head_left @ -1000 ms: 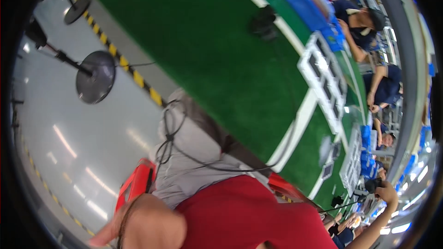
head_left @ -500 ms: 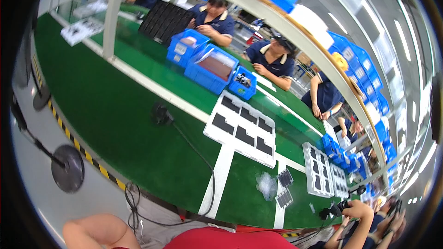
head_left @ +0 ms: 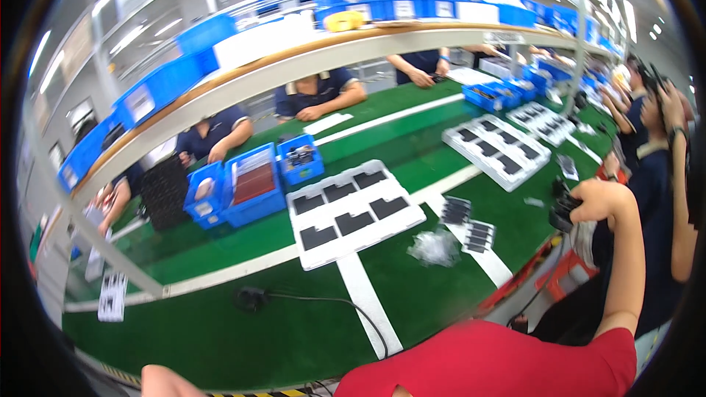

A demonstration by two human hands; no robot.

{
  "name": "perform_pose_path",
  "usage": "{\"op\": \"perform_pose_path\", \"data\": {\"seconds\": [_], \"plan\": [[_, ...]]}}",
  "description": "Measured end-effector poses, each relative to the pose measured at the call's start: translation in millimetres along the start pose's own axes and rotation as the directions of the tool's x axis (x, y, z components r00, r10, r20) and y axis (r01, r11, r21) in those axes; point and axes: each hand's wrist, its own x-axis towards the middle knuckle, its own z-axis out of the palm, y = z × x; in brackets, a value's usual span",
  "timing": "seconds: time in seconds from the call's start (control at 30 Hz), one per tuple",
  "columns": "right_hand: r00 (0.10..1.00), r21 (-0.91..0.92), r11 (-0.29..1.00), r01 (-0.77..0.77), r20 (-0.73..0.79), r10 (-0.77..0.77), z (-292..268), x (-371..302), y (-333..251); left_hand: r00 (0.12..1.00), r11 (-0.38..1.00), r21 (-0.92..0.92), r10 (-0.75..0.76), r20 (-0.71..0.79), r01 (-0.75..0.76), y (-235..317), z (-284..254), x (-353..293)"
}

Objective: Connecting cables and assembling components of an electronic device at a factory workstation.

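Note:
My right hand (head_left: 594,201) reaches out past the bench's near right side, at the end of a bent, red-sleeved arm. Its fingers are closed around a small black device (head_left: 563,213), whose exact kind is hard to make out; a dark cable hangs beneath it. Of my left arm only a bare part (head_left: 168,382) enters at the lower left; that hand is out of the picture. Nearest the right hand on the green bench (head_left: 434,305) are two small packs of black strips (head_left: 479,237) and a crumpled clear plastic bag (head_left: 434,248).
White trays (head_left: 357,212) with black flat pieces stand along the bench. Behind them are blue bins (head_left: 254,190). A black cable plug (head_left: 251,298) lies nearer me. Overhead runs a shelf (head_left: 309,62) with blue boxes. Co-workers sit opposite; others stand at right (head_left: 651,176).
My view has swung to the right and levelled, so the bench appears less tilted. My right arm now shows more fully, with the black device still in hand. Less of my left arm shows.

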Motion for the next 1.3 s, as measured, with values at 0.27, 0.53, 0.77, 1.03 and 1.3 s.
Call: {"op": "perform_pose_path", "data": {"seconds": [0.27, 0.53, 0.77, 1.03, 1.3], "plan": [[0.96, 0.323, 0.907, 0.27, -0.159, -0.229, 34.3, -35.3, 1.9, 0.889, 0.843, -0.302, 0.379, -0.257, -0.446, -74.6, -49.6, -34.8], [0.658, 0.215, 0.728, 0.65, -0.64, -0.398, 15.0, -47.5, 12.4, 0.541, 0.71, -0.621, -0.683, -0.491, 0.333, -149.6, -24.7, -83.9], [0.666, 0.69, -0.049, 0.722, -0.713, -0.22, 91.0, 34.5, -59.5, 0.297, 0.542, -0.624, -0.837, -0.459, 0.563, -297.0, -9.4, -33.8], [0.886, 0.622, -0.736, 0.269, -0.46, -0.065, 159.3, 57.5, -114.6, 0.193, 0.646, -0.154, -0.434, -0.88, 0.747, -374.9, 18.4, -30.4], [0.832, 0.694, -0.712, 0.108, -0.454, -0.317, 202.4, 78.0, -151.4, -0.05, 0.383, -0.233, -0.433, -0.9, 0.894, -340.4, 12.2, -26.9]]}}
